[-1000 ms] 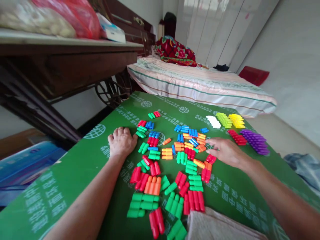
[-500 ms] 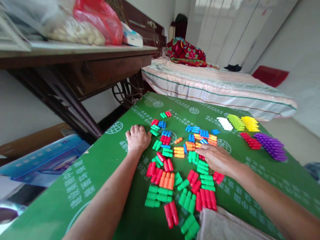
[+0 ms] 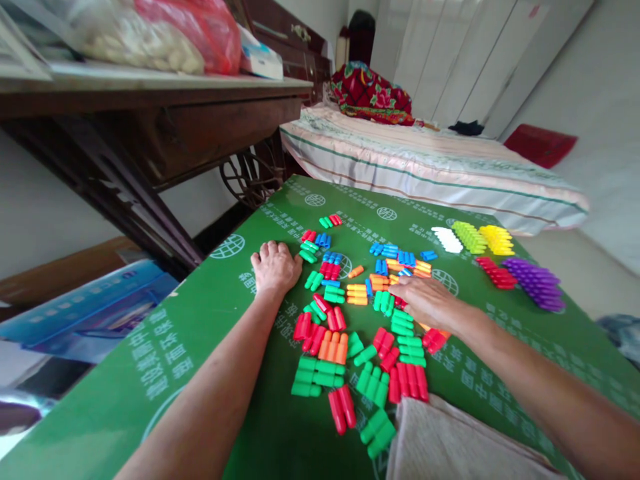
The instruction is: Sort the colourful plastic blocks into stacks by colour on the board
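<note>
My left hand (image 3: 276,268) lies palm down on the green table, fingers slightly bent and holding nothing, beside a small group of green pieces (image 3: 309,251). My right hand (image 3: 423,300) reaches in from the right, its fingers together and pointing down among the bullet-shaped plastic pieces. Its fingertips are by orange pieces (image 3: 380,283) and green pieces (image 3: 384,303); whatever they pinch is hidden. Under its wrist lie red pieces (image 3: 434,341), partly covered. Closer to me are red pieces (image 3: 413,381), green pieces (image 3: 317,375) and an orange block (image 3: 333,347).
White (image 3: 447,240), lime (image 3: 469,237), yellow (image 3: 497,240), red (image 3: 497,273) and purple pieces (image 3: 533,284) stand in rows at the right. A folded grey cloth (image 3: 450,440) lies at the near edge. A wooden sewing table (image 3: 200,93) is on the left, a bed (image 3: 425,157) behind.
The view has tilted slightly, so everything sits a little higher. My right hand stays over nearly the same spot; some orange now shows beside the red pieces under its wrist. My left hand has not moved.
</note>
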Tool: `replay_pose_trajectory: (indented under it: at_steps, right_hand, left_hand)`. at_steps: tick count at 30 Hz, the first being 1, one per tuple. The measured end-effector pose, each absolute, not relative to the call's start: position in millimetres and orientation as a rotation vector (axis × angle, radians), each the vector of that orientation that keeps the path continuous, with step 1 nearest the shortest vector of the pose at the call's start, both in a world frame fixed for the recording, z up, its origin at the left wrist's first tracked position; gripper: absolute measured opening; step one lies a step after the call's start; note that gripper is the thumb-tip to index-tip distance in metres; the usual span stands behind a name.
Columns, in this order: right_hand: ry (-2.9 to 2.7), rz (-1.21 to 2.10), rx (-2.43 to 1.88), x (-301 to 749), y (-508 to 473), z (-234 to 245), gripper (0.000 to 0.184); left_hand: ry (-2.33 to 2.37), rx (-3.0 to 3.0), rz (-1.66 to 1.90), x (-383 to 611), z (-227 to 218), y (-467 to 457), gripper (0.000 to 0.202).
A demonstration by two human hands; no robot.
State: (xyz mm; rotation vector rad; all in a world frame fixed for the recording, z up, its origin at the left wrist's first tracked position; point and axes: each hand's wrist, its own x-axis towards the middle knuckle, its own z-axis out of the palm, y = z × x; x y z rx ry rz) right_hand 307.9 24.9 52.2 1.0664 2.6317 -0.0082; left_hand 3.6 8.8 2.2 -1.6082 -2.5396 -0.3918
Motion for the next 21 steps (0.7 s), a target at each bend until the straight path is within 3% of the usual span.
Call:
replay_pose_trajectory:
  at_steps: [14,21]
  right_hand:
    - [2.644,-0.019,1.006,320,12,57,0.025]
    - [2.742,-0.220,1.095,328,21,48,0.036]
  left_hand:
    - [-2.562,-1.599,-0.389,5,4,7,0.050]
    - [-2.551,-1.605,-0.369,4,3,8,0.050]
